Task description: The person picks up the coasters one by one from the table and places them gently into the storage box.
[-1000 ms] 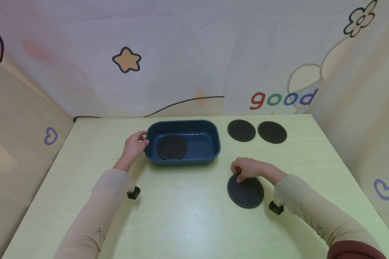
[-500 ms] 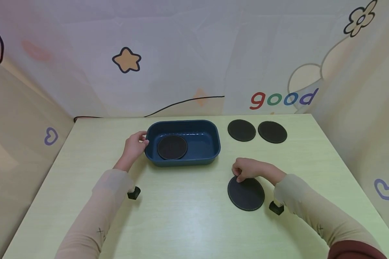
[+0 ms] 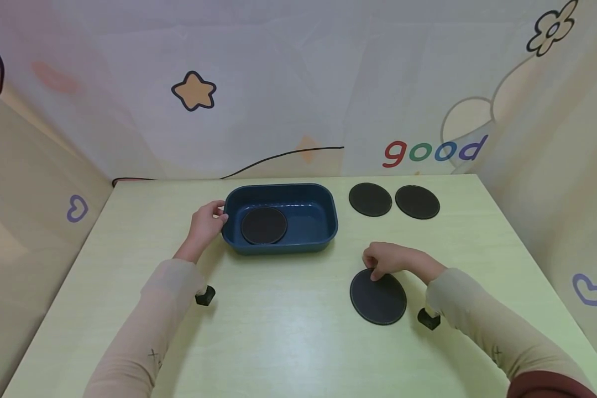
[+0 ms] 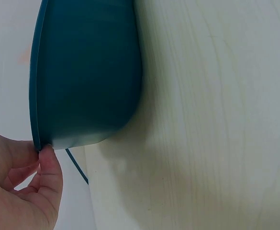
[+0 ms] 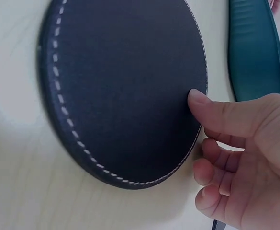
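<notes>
At its left end, the dark blue rectangular tub (image 3: 278,250) has its rim pinched between the thumb and fingers of my left hand (image 3: 206,225); the left wrist view shows the same grip. One round black coaster (image 3: 264,225) lies flat inside the tub, on the left side. My right hand (image 3: 389,258) pinches the far edge of another black coaster (image 3: 378,298), in front and to the right of the tub. In the right wrist view the thumb (image 5: 216,111) lies on top of this white-stitched coaster, and a finger goes behind its edge.
Two more black coasters, one (image 3: 370,199) left and one (image 3: 417,202) right, lie side by side near the table's back edge, right of the tub. A printed curtain (image 3: 278,83) stands behind the light wooden table (image 3: 278,342).
My right hand has shifted slightly right along the coaster's edge, and that coaster has moved a little towards me. The left hand and the tub stay where they were.
</notes>
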`<state>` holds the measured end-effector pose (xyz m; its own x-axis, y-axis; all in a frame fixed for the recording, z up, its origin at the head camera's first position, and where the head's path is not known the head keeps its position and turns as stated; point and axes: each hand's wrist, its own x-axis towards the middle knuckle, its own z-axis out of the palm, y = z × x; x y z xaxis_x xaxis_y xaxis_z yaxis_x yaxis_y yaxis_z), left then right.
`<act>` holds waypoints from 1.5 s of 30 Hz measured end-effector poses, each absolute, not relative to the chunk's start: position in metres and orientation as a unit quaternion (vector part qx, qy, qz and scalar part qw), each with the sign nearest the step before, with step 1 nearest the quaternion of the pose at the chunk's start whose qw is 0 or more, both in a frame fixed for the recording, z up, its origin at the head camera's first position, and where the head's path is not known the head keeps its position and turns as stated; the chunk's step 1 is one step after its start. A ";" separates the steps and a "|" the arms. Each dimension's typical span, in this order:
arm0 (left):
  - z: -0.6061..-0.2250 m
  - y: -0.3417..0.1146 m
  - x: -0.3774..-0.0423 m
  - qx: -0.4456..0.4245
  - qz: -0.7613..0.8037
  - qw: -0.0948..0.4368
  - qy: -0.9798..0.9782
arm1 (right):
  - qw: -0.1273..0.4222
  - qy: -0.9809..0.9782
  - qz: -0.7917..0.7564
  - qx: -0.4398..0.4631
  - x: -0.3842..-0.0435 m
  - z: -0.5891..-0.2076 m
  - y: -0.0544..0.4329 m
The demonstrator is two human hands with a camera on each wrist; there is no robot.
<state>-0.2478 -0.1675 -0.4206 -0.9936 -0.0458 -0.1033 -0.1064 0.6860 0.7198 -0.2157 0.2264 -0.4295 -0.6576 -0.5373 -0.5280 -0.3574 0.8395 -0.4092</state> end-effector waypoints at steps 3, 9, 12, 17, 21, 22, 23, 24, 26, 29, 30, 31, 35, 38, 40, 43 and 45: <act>-0.420 -0.168 -0.248 -0.041 0.394 0.039 0.918 | 0.334 0.898 -0.139 -0.251 -0.216 -0.428 0.228; -0.419 -0.168 -0.248 -0.036 0.393 0.026 0.919 | 0.332 0.899 -0.163 -0.235 -0.217 -0.423 0.233; -0.418 -0.169 -0.248 -0.036 0.392 0.025 0.919 | 0.342 0.890 -0.194 -0.233 -0.218 -0.419 0.235; -0.418 -0.169 -0.248 -0.036 0.393 0.028 0.919 | 0.386 0.857 -0.261 -0.220 -0.218 -0.411 0.238; -0.419 -0.169 -0.248 -0.033 0.388 0.025 0.921 | 0.407 0.842 -0.281 -0.215 -0.218 -0.406 0.238; -0.419 -0.170 -0.248 -0.032 0.387 0.025 0.921 | 0.409 0.840 -0.285 -0.213 -0.218 -0.405 0.238; -0.419 -0.170 -0.249 -0.032 0.386 0.024 0.922 | 0.411 0.838 -0.290 -0.211 -0.218 -0.405 0.238; -0.419 -0.170 -0.249 -0.032 0.386 0.024 0.922 | 0.413 0.836 -0.296 -0.206 -0.219 -0.404 0.239; -0.420 -0.170 -0.249 -0.032 0.385 0.025 0.922 | 0.417 0.831 -0.313 -0.197 -0.220 -0.403 0.239; -0.421 -0.170 -0.249 -0.031 0.385 0.027 0.922 | 0.421 0.820 -0.342 -0.182 -0.221 -0.401 0.240; -0.421 -0.170 -0.249 -0.031 0.385 0.027 0.922 | 0.422 0.816 -0.352 -0.180 -0.221 -0.400 0.240; -0.421 -0.170 -0.249 -0.031 0.384 0.027 0.922 | 0.422 0.813 -0.359 -0.179 -0.222 -0.400 0.240; -0.421 -0.170 -0.249 -0.029 0.382 0.024 0.923 | 0.418 0.804 -0.385 -0.174 -0.224 -0.398 0.239; -0.421 -0.169 -0.248 -0.029 0.384 0.025 0.923 | 0.409 0.796 -0.411 -0.169 -0.226 -0.397 0.237; -0.421 -0.169 -0.248 -0.030 0.387 0.026 0.921 | 0.402 0.789 -0.435 -0.164 -0.226 -0.394 0.233; -0.420 -0.168 -0.248 -0.032 0.391 0.030 0.919 | 0.388 0.776 -0.472 -0.157 -0.226 -0.390 0.226; -0.420 -0.168 -0.247 -0.033 0.392 0.031 0.919 | 0.379 0.766 -0.497 -0.151 -0.228 -0.388 0.222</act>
<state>-0.2475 -0.1676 -0.4198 -0.9958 -0.0364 -0.0835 -0.0855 0.6902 0.7185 -0.2277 0.2219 -0.3877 -0.6670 -0.6084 -0.4301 0.1445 0.4606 -0.8758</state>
